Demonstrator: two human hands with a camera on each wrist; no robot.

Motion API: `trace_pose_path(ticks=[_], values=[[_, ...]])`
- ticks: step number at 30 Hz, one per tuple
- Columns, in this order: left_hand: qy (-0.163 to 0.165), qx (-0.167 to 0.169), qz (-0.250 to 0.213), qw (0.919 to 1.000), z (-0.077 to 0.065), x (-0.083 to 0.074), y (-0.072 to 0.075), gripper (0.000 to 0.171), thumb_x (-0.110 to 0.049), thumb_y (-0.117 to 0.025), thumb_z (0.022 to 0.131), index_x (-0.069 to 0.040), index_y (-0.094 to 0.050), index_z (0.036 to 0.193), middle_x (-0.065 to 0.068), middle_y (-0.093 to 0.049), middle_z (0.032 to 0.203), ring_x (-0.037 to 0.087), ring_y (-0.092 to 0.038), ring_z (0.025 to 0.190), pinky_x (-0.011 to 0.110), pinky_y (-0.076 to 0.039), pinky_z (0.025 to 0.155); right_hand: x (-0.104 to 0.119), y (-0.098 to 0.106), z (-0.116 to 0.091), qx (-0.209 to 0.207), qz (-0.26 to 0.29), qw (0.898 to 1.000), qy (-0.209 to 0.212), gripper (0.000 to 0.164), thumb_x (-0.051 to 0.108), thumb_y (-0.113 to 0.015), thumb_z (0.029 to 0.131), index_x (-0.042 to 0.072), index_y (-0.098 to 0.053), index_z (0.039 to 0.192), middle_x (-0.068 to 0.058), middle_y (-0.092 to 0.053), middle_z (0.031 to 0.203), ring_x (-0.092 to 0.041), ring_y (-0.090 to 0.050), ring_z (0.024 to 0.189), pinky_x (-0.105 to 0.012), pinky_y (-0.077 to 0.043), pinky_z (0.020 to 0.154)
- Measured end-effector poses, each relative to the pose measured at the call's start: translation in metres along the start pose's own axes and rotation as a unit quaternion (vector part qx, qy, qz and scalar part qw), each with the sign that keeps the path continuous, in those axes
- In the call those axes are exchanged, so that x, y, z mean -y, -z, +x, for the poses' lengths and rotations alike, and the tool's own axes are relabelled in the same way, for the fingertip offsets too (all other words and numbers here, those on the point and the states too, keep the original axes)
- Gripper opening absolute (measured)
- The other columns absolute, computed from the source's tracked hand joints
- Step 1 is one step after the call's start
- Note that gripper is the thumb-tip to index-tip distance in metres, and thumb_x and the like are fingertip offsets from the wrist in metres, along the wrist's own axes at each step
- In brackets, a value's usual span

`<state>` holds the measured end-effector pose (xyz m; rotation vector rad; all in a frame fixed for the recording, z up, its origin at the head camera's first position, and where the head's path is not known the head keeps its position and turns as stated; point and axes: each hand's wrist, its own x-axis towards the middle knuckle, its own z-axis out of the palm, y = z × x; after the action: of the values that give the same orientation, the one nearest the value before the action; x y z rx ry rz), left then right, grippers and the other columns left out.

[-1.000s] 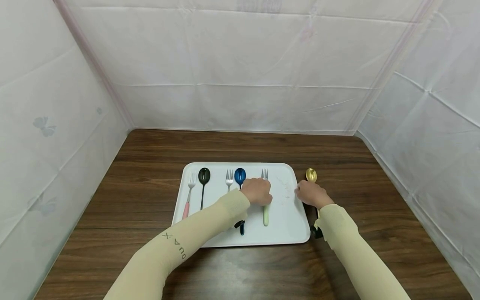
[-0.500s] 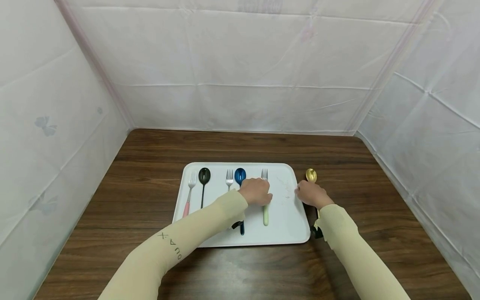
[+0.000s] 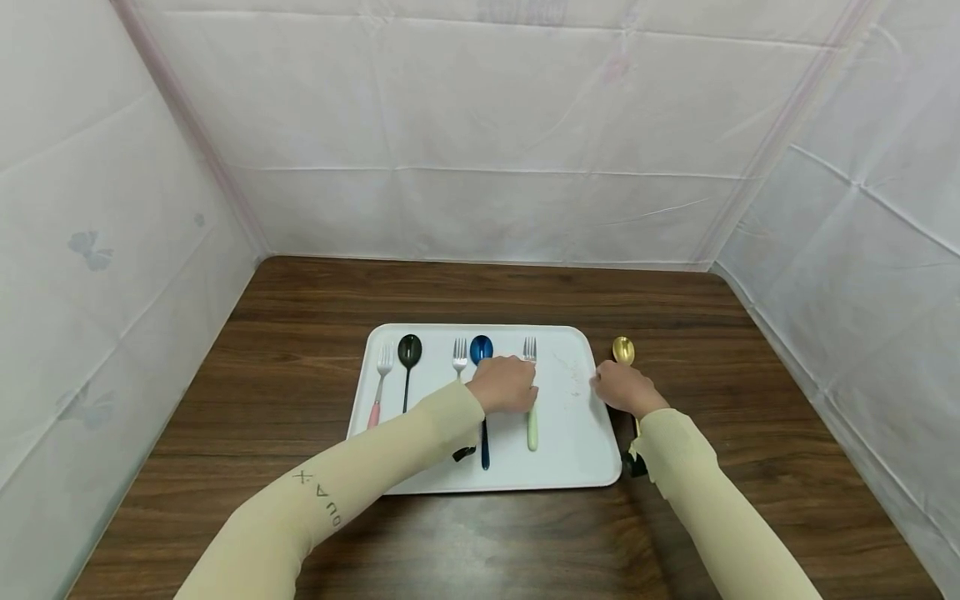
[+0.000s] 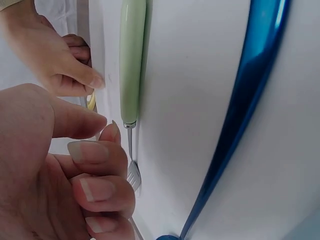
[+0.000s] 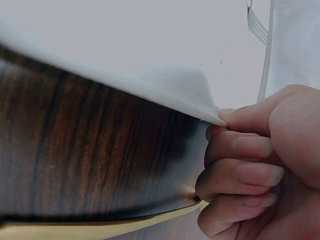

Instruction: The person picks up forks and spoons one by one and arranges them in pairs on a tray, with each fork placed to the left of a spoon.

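In the head view a white tray (image 3: 573, 442) lies on the table with cutlery in a row. My right hand (image 3: 624, 389) pinches the tray's right rim; the right wrist view shows thumb and fingers on the tray edge (image 5: 200, 111). My left hand (image 3: 504, 383) is over the right part of the tray, fingers loosely curled around nothing. It overlaps the light-green-handled fork (image 3: 532, 432) and the blue spoon (image 3: 482, 346) in this view. Up close, the green handle (image 4: 131, 60) lies beside my left fingertips, its tines partly hidden, and the blue spoon (image 4: 225, 125) lies farther off.
A pink-handled fork (image 3: 374, 412), a black spoon (image 3: 409, 350) and another fork (image 3: 460, 354), partly behind my left arm, lie on the tray. A gold spoon (image 3: 623, 349) rests on the wooden table (image 3: 480, 296) beyond my right hand. White sheeting (image 3: 480, 217) encloses the table's back and sides.
My left hand and forearm have shifted slightly left, away from the green-handled fork. The right hand stays at the tray rim, and the cutlery has not moved.
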<state>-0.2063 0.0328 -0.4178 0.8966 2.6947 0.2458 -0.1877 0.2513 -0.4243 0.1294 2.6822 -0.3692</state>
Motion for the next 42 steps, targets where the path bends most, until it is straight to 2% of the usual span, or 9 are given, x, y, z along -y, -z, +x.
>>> trace_pose_path(ticks=[3, 10, 15, 21, 27, 36, 42], values=[[-0.007, -0.006, -0.004, 0.9999, -0.003, 0.003, 0.001, 0.023, -0.029, -0.053, 0.096, -0.012, -0.064, 0.083, -0.001, -0.044, 0.062, 0.012, -0.043, 0.050, 0.024, -0.031, 0.045, 0.000, 0.001, -0.001, 0.001, 0.000, 1.000, 0.001, 0.031, 0.021, -0.043, 0.101, -0.001, -0.061, 0.115, -0.007, -0.057, 0.082, -0.022, -0.052, 0.075, -0.043, -0.040, 0.073], [-0.006, -0.015, -0.001, 0.9999, -0.013, 0.009, 0.009, 0.018, -0.023, -0.053, 0.094, -0.010, -0.064, 0.087, -0.001, -0.049, 0.064, 0.013, -0.046, 0.053, 0.027, -0.034, 0.046, 0.001, 0.000, -0.002, -0.002, 0.003, 1.000, 0.003, 0.034, 0.021, -0.043, 0.101, -0.002, -0.060, 0.120, -0.009, -0.062, 0.090, -0.023, -0.054, 0.079, -0.047, -0.042, 0.076], [0.005, -0.017, -0.006, 0.9998, -0.019, 0.015, 0.013, 0.017, -0.021, -0.053, 0.093, -0.011, -0.061, 0.082, -0.001, -0.047, 0.061, 0.013, -0.045, 0.052, 0.028, -0.035, 0.047, 0.001, 0.001, -0.002, 0.000, 0.002, 1.000, 0.002, 0.033, 0.021, -0.043, 0.101, -0.002, -0.060, 0.119, -0.008, -0.060, 0.086, -0.023, -0.054, 0.078, -0.046, -0.041, 0.075], [0.012, -0.021, -0.002, 0.9997, -0.025, 0.023, 0.015, 0.018, -0.023, -0.055, 0.094, -0.010, -0.063, 0.084, -0.001, -0.048, 0.060, 0.013, -0.046, 0.052, 0.027, -0.035, 0.046, 0.000, 0.002, -0.003, 0.003, 0.005, 1.000, -0.002, 0.031, 0.021, -0.044, 0.101, 0.000, -0.061, 0.114, -0.006, -0.055, 0.079, -0.021, -0.053, 0.075, -0.041, -0.039, 0.072], [0.032, -0.018, -0.005, 0.9993, -0.033, 0.030, 0.017, 0.019, -0.024, -0.056, 0.094, -0.010, -0.065, 0.084, 0.000, -0.051, 0.062, 0.014, -0.047, 0.054, 0.027, -0.036, 0.048, 0.000, 0.003, -0.003, 0.003, 0.003, 1.000, 0.004, 0.031, 0.021, -0.042, 0.101, 0.000, -0.062, 0.113, -0.005, -0.053, 0.076, -0.020, -0.051, 0.073, -0.040, -0.038, 0.070], [0.051, -0.022, -0.022, 0.9982, -0.044, 0.047, 0.016, 0.026, -0.023, -0.056, 0.094, -0.012, -0.059, 0.071, 0.000, -0.048, 0.059, 0.014, -0.047, 0.054, 0.025, -0.036, 0.047, 0.000, 0.002, -0.004, 0.001, 0.008, 1.000, 0.008, 0.028, 0.021, -0.043, 0.101, 0.001, -0.063, 0.106, -0.004, -0.048, 0.072, -0.019, -0.049, 0.069, -0.038, -0.037, 0.067], [0.059, -0.023, -0.026, 0.9977, -0.051, 0.058, 0.016, 0.024, -0.024, -0.057, 0.094, -0.010, -0.061, 0.075, 0.002, -0.052, 0.063, 0.015, -0.050, 0.053, 0.026, -0.037, 0.047, -0.001, 0.000, -0.003, 0.001, 0.009, 1.000, 0.006, 0.031, 0.021, -0.043, 0.101, -0.001, -0.062, 0.113, -0.005, -0.052, 0.076, -0.020, -0.051, 0.072, -0.039, -0.038, 0.069]])
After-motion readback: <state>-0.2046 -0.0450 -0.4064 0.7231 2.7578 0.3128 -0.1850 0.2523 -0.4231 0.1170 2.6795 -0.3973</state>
